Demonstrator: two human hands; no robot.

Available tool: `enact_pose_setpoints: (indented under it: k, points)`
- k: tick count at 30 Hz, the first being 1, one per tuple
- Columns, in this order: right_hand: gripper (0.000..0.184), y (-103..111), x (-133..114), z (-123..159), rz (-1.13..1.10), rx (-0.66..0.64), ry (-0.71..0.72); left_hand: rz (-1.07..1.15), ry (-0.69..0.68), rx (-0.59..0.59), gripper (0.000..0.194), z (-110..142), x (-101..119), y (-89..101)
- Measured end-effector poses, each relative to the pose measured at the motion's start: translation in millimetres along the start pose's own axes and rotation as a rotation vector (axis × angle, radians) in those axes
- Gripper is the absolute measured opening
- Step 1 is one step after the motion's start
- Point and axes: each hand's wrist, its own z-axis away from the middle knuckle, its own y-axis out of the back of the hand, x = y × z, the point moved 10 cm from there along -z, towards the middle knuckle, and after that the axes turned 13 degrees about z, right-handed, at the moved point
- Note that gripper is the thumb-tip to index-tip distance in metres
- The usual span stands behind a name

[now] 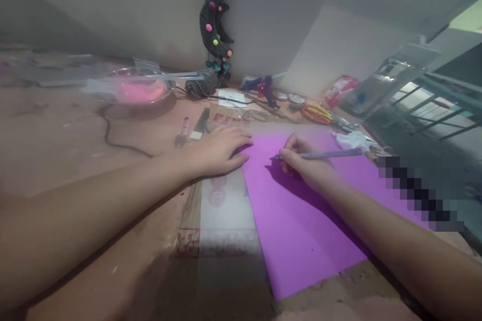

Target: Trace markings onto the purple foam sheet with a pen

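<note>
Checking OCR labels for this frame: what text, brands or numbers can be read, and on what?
Nothing can be read for certain.
Flat brown cardboard sheet beneath the purple paper sheet: red print, too blurred.
Red and white packet by the wall: print too small.
White paper slip near the grey yarn ball: marks too small.
Pen in the right hand: no lettering visible.

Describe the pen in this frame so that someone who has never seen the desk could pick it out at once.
Start at the large purple sheet lying on the desk. Near its top edge the right hand rests on it, gripping the pen, whose tip touches the sheet. It is a slim, pale, translucent stick lying almost level and pointing left, the only tool held in a hand; the orange-handled scissors lie farther back.
</note>
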Motion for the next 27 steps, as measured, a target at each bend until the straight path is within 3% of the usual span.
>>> enact_pose_setpoints:
  k: [6,12,27]
  points:
    - [0.044,20,17,-19,0.104,0.042,-0.040,-0.013,-0.004,0.004,0.043,0,2,0.4]
    - [0.030,31,18,-28,0.292,0.178,-0.042,-0.016,-0.022,0.013,0.046,2,3,1.5]
    - [0.030,26,18,-32,0.406,0.159,0.020,-0.028,-0.010,0.012,0.049,3,-1,0.0]
